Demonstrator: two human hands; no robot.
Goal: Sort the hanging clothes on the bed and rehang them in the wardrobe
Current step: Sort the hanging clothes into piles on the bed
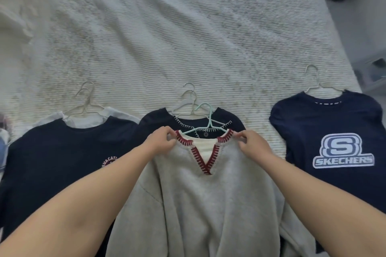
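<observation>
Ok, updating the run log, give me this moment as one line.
left hand pinches grey sweater collar | right hand likewise | over bed

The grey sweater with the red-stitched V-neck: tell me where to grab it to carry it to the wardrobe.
Take the mint green hanger by its hook, reaching from the far side above the grey sweater collar. The hook lies exposed past the neckline, clear of both hands pinching the shoulders.

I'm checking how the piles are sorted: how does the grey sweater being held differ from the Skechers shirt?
The grey sweater has a red-stitched V-neck; the Skechers shirt is navy with a white logo. The sweater lies atop another garment on a mint hanger; the shirt lies alone on a pale hanger. Both hands grip the sweater.
</observation>
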